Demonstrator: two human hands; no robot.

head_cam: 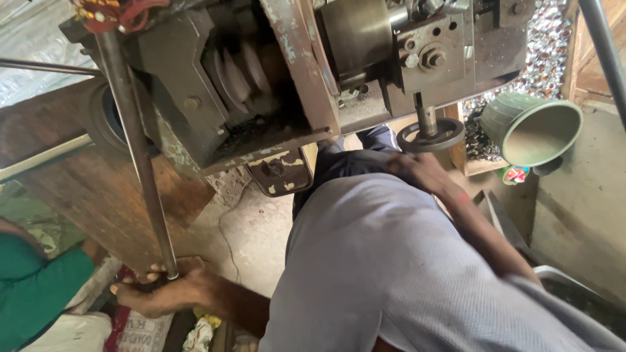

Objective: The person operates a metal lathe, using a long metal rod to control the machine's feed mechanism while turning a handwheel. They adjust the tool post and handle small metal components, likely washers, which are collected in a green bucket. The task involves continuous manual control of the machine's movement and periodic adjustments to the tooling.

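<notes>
- Your left hand (160,293) sits low at the near left of the scene, and its fingers (130,288) are curled around the bottom end of a long steel rod (134,143).
- That rod runs up and slightly leftward from your hand, crossing in front of the machine's left side and ending near a bundle of red wire (114,12) at the top edge.
- Your right hand (420,171) is at the middle right, just under a small round handwheel (430,135); it looks to be touching the wheel's near rim, but you cannot tell from here whether the fingers are closed on it.
- The handwheel sits on a short upright shaft (425,114) coming out of the machine's carriage block (433,55).
- The machine (215,85) is a worn, rusty lathe filling the top of the view, with stepped pulleys (238,75) showing through an opening in its housing.
- Your grey shirt (391,274) fills the near centre, between the two arms.
- A green metal bucket (531,127) lies tilted on its side to the far right, its mouth facing you, beside a heap of shiny metal chips (544,58).
- A wooden bench (78,189) carries the machine at the left.
- Someone's green sleeve (32,287) shows at the near left edge, well apart from the rod.
- The concrete floor (251,228) lies under the machine.
</notes>
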